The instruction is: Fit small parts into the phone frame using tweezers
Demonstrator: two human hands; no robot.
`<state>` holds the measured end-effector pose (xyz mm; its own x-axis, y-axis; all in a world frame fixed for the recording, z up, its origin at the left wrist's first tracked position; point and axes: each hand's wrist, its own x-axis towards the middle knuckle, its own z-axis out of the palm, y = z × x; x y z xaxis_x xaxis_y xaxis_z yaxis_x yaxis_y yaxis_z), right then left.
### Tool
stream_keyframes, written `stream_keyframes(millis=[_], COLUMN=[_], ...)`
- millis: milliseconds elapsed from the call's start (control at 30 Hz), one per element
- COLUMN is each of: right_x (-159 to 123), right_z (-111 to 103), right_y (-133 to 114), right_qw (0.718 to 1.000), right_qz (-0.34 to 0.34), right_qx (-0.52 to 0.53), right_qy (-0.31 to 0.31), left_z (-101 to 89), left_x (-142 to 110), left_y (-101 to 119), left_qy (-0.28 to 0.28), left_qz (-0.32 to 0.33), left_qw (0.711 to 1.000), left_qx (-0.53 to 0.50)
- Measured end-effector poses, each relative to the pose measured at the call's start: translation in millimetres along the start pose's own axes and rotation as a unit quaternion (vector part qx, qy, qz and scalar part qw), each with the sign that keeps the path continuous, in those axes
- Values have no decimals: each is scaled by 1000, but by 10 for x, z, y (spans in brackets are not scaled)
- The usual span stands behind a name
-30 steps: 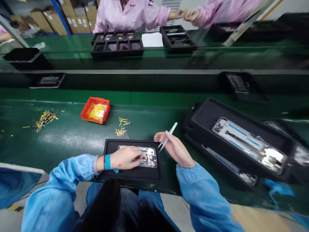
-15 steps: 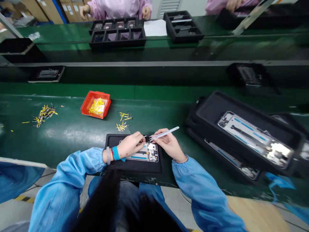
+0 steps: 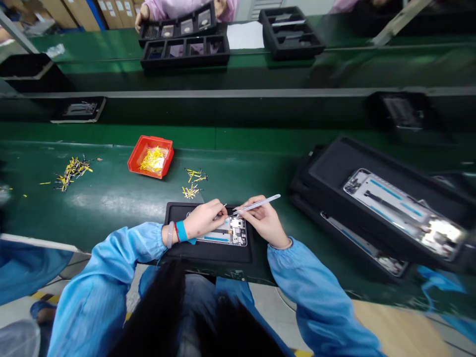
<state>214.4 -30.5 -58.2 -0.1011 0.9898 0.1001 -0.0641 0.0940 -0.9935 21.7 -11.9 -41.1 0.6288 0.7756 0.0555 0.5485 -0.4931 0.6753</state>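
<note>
In front of me an opened phone body [image 3: 238, 232], with its circuit board and blue strips showing, lies in a black tray [image 3: 208, 256]. My left hand [image 3: 204, 219] reaches over the phone, its fingertips pinched at the upper edge. A tiny pale tip pokes out by those fingers; what they hold is too small to name. Pale tweezers [image 3: 262, 203] are gripped in my right hand [image 3: 267, 225], tilted, with their points at the phone's upper edge close to my left fingertips. My left hand covers part of the phone.
Left of centre stands a red bin [image 3: 169, 157] of yellow strips. Loose yellow-and-black strips [image 3: 191, 191] lie near the tray, with another pile [image 3: 72, 171] farther left. Stacked black trays [image 3: 330, 163] with phone bodies [image 3: 394, 203] fill the right. Across the bench, a person in pink handles a compartment tray [image 3: 186, 25].
My hands keep nearly the same pose at the phone, tweezer points still at its edge. Across the bench, the person in pink has tilted up a black compartment tray. The view has shifted slightly.
</note>
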Motion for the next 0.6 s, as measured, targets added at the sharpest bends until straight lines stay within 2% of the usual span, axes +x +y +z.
stream_keyframes(millis=[600], right_x=[-67], right_z=[23], right_y=[-17], right_qw=[997], right_qz=[-40], right_qx=[-69], right_qy=[18], left_z=[8], left_x=[-41], left_y=[-37], left_qy=[-22], left_qz=[33], left_qw=[998], left_qx=[47])
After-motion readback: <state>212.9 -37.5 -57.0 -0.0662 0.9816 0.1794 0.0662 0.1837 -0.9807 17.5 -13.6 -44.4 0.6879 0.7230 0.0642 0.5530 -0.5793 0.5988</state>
